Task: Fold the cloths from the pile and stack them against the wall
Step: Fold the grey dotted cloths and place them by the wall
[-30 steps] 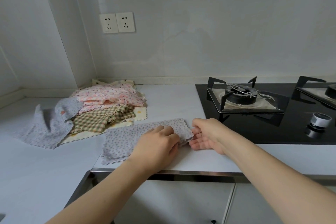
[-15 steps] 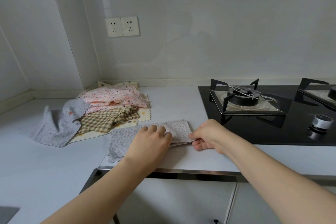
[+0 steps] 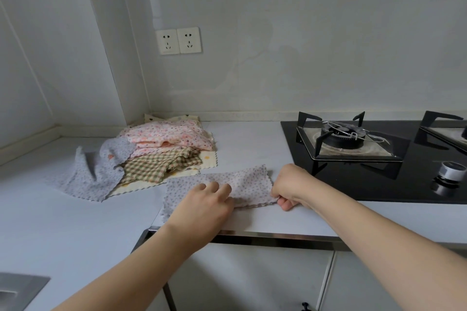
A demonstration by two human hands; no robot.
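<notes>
Nearest, bottom left, corner of a steel sink (image 3: pixel 17 290); white cabinet doors (image 3: pixel 252 283) below the counter edge. Both forearms reach in over the white countertop (image 3: pixel 75 230). Left hand (image 3: pixel 204 206) lies palm down on the grey dotted cloth (image 3: pixel 249 182), fingers loosely bent and close together, tips pressing the fabric near its front edge; whether they pinch a fold, cannot tell. Right hand (image 3: pixel 290 185) at the cloth's right end, fingers curled, pinching the front right corner against the counter. Cloth lies flat, stretched left to right near the counter's front edge, between the hands. Just behind and left, the pile (image 3: pixel 161 156): crumpled grey dotted cloth at left, checked one, pink flowered ones on top, cream one underneath, reaching back to the wall corner. To the right, black gas hob (image 3: pixel 379 161) with burner and knob, beside the right hand. Farthest, double wall socket (image 3: pixel 178 40) on the grey wall.
</notes>
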